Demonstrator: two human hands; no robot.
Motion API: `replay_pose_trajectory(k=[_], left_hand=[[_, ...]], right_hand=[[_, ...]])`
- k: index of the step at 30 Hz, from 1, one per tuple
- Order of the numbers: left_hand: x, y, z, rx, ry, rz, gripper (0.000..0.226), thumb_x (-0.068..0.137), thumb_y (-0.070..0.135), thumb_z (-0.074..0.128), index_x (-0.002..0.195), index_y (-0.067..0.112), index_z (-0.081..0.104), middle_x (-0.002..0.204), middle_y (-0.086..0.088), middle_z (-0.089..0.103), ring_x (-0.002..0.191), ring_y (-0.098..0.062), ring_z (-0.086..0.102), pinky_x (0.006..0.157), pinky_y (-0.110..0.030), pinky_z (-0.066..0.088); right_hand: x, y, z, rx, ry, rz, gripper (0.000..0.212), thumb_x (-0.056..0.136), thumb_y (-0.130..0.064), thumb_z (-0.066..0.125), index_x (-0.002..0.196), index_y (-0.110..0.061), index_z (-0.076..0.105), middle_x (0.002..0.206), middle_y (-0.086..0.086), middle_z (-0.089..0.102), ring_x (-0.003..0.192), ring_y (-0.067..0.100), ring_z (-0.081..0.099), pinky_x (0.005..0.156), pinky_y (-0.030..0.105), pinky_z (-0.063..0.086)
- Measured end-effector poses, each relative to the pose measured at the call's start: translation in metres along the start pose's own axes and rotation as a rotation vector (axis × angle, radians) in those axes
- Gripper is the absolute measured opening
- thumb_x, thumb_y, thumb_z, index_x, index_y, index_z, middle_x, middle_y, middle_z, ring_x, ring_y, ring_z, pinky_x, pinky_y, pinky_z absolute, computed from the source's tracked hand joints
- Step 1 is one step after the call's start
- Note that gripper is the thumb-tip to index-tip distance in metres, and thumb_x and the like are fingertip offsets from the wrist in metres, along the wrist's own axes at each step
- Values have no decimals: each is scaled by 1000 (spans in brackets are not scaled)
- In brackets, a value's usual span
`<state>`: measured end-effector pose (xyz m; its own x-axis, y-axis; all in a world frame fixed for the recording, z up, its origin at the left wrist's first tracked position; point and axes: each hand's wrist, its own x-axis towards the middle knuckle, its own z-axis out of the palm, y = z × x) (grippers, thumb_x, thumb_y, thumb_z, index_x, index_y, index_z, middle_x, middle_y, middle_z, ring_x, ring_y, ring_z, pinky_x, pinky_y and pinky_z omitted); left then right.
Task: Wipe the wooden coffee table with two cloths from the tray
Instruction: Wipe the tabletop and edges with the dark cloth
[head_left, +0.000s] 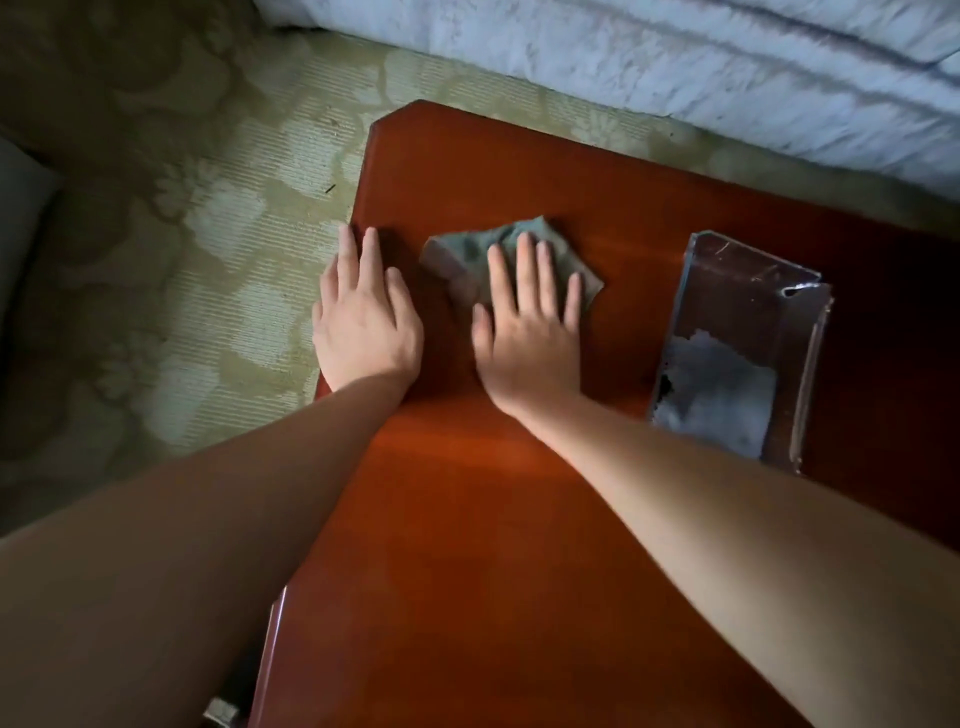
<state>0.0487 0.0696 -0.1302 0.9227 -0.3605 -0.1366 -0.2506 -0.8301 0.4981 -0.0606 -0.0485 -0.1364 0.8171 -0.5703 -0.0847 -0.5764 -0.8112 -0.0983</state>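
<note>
Polished red-brown wood of a coffee table (493, 545) fills the lower frame, set on a pale green patterned carpet (208, 234), with white quilted fabric (675, 67) running along the top edge. A person leans over the table with both bare forearms stretched forward.

Their right hand (530, 338) lies palm down on a grey-green cloth (462, 254), fingers straight and slightly fanned, pressing it flat against the tabletop. The cloth sits towards the far left part of the table and shows beyond the fingertips and to either side of them.

Just beside it, the left hand (363, 322) rests flat near the table's left edge, fingers straight and held close together. No cloth shows around it; only a dark shadow lies along its right side.

To the right, well apart from both hands, a clear plastic tray (810, 364) stands on the wood, its long side running away from the camera. A pale, crumpled second cloth (717, 389) lies inside its near end.
</note>
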Motion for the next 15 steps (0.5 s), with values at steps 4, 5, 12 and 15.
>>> replay_pose_trajectory(k=[4,5,12,15], left_hand=[[-4,1,-3,-64,17,12,60,104,42,21,160,24,34,170,3,22,153,-25,26,121,-47,28],[-3,1,-3,-67,20,11,60,104,43,22,159,24,34,170,3,22,153,-25,26,121,-47,28],[-5,-10,-3,-56,-24,70,63,103,50,26,160,24,31,171,0,16,156,-25,20,123,-47,25],[-3,-17,-5,14,-106,130,67,105,54,25,164,22,20,173,-1,4,158,-25,10,123,-49,20]], right_hand=[[-70,-1,2,-34,-80,-68,64,109,-49,26,167,-22,19,176,11,9,163,28,3,128,59,11],[-87,5,3,-30,-78,-57,64,109,-49,29,167,-22,22,176,11,11,163,28,5,128,59,12],[-141,-15,12,4,-89,336,67,105,-49,29,167,-23,25,175,11,12,162,31,9,127,63,10],[-166,-59,16,47,-109,30,67,104,-49,36,166,-25,26,175,8,15,162,30,9,127,63,8]])
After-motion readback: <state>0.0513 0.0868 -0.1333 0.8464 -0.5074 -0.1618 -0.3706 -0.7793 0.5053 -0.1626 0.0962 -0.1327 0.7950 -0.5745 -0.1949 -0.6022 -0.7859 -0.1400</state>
